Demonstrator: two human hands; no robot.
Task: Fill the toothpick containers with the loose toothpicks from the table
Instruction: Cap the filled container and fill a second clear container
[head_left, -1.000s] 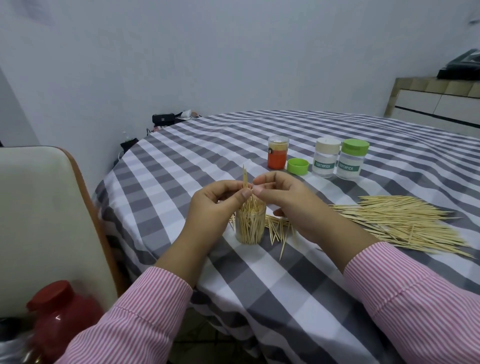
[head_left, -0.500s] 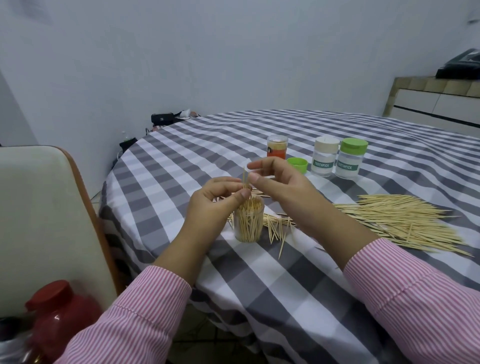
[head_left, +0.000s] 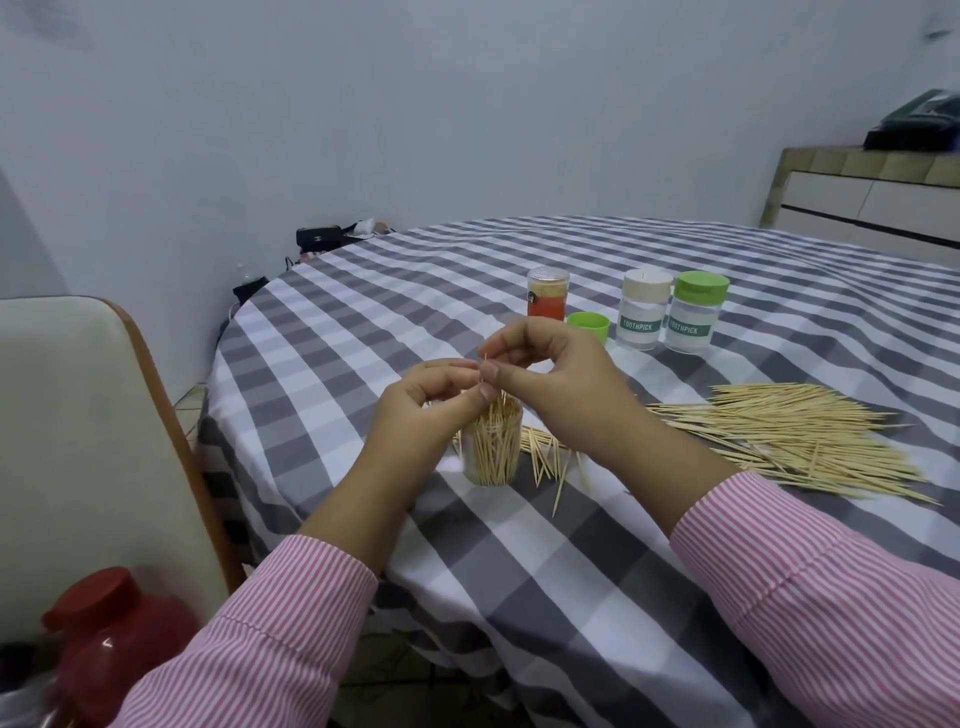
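Wooden toothpicks everywhere on this one. Both hands sit close together right above an open clear jar that stands upright on the counter, which has a grey and white checked cloth on it. The jar is already stuffed with picks standing on end. The left hand and the right hand meet fingertip to fingertip over the jar's mouth, and together they pinch a single pick held roughly upright, its tip poking up just above the fingers. Can't tell if its lower end is already in among the others.

A small scatter of picks lies on the cloth just right of the jar, partly under the right wrist. The big loose pile is further right, spread flat.

Behind the hands, a green cap lies near an orange-bottomed jar. Right of those stand two lidded "TOOTHPICK" jars side by side, one with a cream lid and one with a green lid.

Pink striped sleeves on both arms. A chair back is at left, with a red-lidded bottle low in the corner.
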